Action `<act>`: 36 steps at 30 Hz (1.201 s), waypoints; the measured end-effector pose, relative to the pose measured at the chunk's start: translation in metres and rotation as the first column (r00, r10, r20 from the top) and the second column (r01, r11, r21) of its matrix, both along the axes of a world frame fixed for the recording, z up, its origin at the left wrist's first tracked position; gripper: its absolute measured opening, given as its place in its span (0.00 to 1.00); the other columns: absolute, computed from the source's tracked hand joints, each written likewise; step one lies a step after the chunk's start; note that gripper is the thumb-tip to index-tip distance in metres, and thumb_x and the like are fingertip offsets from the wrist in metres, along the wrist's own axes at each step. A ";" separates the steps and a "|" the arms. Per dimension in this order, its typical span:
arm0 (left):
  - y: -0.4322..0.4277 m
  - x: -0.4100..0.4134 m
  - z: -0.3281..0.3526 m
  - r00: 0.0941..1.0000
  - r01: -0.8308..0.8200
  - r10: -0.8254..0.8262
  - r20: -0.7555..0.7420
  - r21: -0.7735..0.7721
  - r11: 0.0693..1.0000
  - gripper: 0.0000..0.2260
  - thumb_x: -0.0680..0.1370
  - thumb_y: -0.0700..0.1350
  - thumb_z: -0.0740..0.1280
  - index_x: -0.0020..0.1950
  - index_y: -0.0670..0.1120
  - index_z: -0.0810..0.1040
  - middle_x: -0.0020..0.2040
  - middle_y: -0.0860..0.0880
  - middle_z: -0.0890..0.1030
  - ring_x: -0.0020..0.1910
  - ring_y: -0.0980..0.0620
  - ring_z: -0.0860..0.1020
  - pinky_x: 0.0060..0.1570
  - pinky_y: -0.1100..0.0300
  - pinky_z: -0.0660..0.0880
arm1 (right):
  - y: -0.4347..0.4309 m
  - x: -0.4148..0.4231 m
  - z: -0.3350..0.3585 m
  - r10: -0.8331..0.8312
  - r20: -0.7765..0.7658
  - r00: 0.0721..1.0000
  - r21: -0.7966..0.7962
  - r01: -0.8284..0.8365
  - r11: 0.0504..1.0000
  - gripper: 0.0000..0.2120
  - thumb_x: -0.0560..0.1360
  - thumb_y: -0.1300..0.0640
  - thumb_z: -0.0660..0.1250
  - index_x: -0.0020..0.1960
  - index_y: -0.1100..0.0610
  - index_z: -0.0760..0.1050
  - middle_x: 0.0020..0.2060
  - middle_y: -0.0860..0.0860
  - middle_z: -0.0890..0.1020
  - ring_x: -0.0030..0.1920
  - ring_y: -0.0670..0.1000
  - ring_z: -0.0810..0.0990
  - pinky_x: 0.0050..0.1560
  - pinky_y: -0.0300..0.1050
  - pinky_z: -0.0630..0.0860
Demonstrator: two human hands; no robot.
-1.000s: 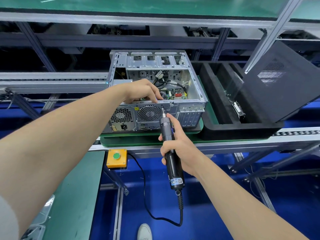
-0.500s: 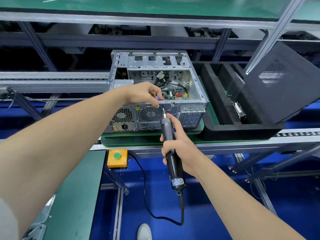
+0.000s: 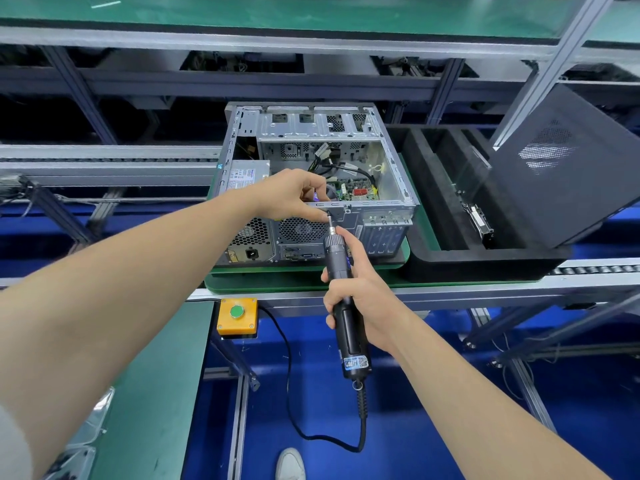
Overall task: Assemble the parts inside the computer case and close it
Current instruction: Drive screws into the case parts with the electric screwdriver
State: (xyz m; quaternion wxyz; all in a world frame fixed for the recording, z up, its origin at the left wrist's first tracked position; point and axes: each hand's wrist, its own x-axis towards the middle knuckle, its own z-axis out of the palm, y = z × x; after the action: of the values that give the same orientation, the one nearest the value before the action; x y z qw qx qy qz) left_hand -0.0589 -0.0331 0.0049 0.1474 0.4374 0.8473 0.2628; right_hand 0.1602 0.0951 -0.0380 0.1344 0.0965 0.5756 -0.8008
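An open silver computer case lies on a green pallet, its rear panel facing me, with a motherboard and cables inside. My right hand grips a black electric screwdriver, whose bit points up at the case's top rear edge. My left hand rests on that edge with its fingertips pinched right at the bit's tip; whether it holds a screw I cannot tell. The black side panel leans tilted at the right.
A black foam tray with long slots sits right of the case and holds a metal part. A yellow box with a green button hangs below the conveyor rail. The screwdriver's cable loops down over the blue floor.
My left hand's fingertips have slid down and right along the case edge to meet the screwdriver bit. The right hand with the screwdriver has barely moved.
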 end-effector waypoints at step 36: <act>0.003 0.005 0.007 0.993 -0.033 0.035 0.112 -0.021 0.999 0.11 0.72 0.51 0.79 0.49 0.53 0.80 0.47 0.39 0.80 0.45 0.37 0.77 0.48 0.42 0.76 | 0.012 0.003 0.014 0.143 -0.042 0.989 -0.145 -0.148 0.978 0.59 0.66 0.77 0.67 0.80 0.28 0.51 0.60 0.61 0.70 0.40 0.59 0.77 0.44 0.57 0.80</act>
State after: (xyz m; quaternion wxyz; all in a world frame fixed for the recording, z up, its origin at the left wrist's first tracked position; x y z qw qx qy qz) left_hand -0.0542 -0.0302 0.0120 0.1945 0.4061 0.8474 0.2812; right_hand 0.1631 0.1071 -0.0239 0.1903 0.0315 0.5223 -0.8306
